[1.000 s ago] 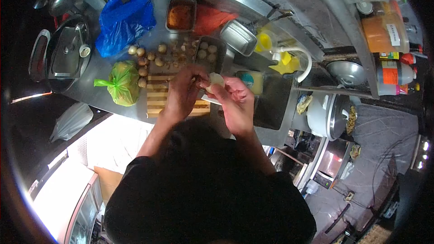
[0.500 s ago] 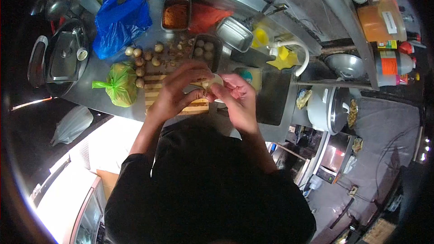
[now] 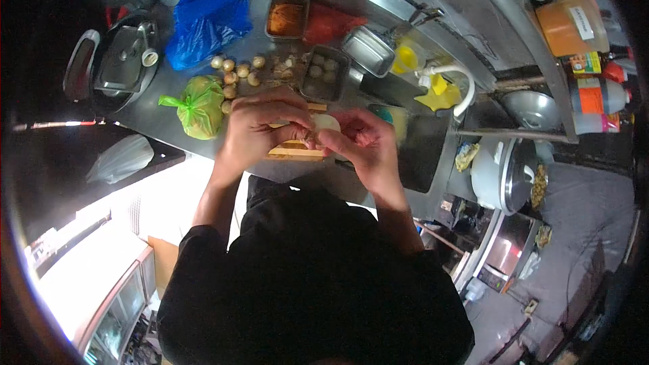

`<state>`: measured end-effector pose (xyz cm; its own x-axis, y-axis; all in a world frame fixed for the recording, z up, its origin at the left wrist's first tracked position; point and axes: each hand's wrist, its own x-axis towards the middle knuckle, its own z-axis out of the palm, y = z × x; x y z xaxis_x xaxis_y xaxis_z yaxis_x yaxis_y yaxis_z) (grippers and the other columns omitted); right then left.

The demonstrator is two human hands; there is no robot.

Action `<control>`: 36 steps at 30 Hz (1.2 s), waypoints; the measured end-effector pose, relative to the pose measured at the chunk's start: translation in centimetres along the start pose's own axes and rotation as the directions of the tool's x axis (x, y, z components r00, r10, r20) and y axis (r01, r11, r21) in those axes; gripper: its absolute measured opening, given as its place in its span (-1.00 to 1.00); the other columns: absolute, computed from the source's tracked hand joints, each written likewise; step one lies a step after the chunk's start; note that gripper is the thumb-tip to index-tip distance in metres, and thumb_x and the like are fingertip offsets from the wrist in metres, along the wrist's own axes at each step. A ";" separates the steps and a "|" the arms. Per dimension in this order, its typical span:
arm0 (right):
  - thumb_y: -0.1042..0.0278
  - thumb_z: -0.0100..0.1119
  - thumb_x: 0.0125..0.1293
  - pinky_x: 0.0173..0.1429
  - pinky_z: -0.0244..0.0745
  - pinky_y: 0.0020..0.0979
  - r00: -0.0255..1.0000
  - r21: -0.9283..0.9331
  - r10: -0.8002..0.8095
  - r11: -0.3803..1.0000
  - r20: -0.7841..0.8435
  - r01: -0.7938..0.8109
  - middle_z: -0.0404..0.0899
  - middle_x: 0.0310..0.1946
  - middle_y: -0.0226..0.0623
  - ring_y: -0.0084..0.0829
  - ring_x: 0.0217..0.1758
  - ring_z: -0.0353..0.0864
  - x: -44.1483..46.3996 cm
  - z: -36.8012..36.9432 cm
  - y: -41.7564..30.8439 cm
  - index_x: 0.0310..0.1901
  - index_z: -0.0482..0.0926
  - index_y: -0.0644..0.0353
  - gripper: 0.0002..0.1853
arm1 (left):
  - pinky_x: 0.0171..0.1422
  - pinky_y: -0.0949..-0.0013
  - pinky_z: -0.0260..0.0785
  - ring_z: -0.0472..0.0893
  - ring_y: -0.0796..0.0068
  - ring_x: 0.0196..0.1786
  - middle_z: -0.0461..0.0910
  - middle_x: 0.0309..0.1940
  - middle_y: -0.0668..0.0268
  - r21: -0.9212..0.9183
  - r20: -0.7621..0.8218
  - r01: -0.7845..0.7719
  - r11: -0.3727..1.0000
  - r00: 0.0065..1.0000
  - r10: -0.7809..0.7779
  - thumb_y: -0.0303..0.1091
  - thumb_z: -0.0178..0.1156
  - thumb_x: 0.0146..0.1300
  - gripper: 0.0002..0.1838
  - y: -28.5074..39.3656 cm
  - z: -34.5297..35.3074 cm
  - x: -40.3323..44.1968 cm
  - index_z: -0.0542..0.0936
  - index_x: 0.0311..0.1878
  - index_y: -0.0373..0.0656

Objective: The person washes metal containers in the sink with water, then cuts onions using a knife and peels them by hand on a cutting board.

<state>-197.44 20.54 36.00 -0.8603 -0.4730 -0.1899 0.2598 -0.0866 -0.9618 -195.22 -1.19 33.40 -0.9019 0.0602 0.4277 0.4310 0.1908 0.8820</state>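
Note:
A pale, partly peeled onion [image 3: 326, 123] is held between my hands above the wooden cutting board [image 3: 297, 151]. My right hand [image 3: 365, 143] grips it from the right, thumb across its near side. At its left side, my left hand [image 3: 260, 125] has thumb and fingers pinched together on a bit of brown onion skin. Behind the board, several unpeeled onions [image 3: 242, 71] lie on the steel counter beside loose brown skins [image 3: 287, 67]. A dark metal pan [image 3: 312, 86] behind my hands contains several pale round onions.
A green plastic bag [image 3: 201, 111] and a blue bag [image 3: 203, 27] stand to the left. At the back are a pan with reddish residue [image 3: 287, 17] and a steel pan [image 3: 368, 51]. The sink [image 3: 422, 152] with a white faucet [image 3: 463, 91] lies to the right.
The view has shifted, so the counter things appear farther right and slightly higher. Both hands stay at the onion, and more of its pale surface shows between them.

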 end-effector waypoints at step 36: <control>0.46 0.31 0.45 0.23 0.54 -0.39 0.900 0.457 0.039 0.851 0.433 -0.257 0.56 0.08 -0.35 -0.51 0.16 0.55 1.3 -10.9 6.4 0.20 0.48 0.23 -0.65 | -0.03 0.19 0.52 0.67 0.10 -0.09 0.70 -0.16 0.14 0.648 -0.300 0.201 0.735 0.954 0.004 -0.54 0.44 0.17 -0.76 3.9 15.7 -3.4 0.64 -0.10 -0.28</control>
<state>-201.72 28.92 27.46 -0.5745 -0.8091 -0.1233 0.6431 -0.3531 -0.6795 -190.89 14.68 32.27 -0.8502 -0.2359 0.4706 0.1168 0.7873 0.6055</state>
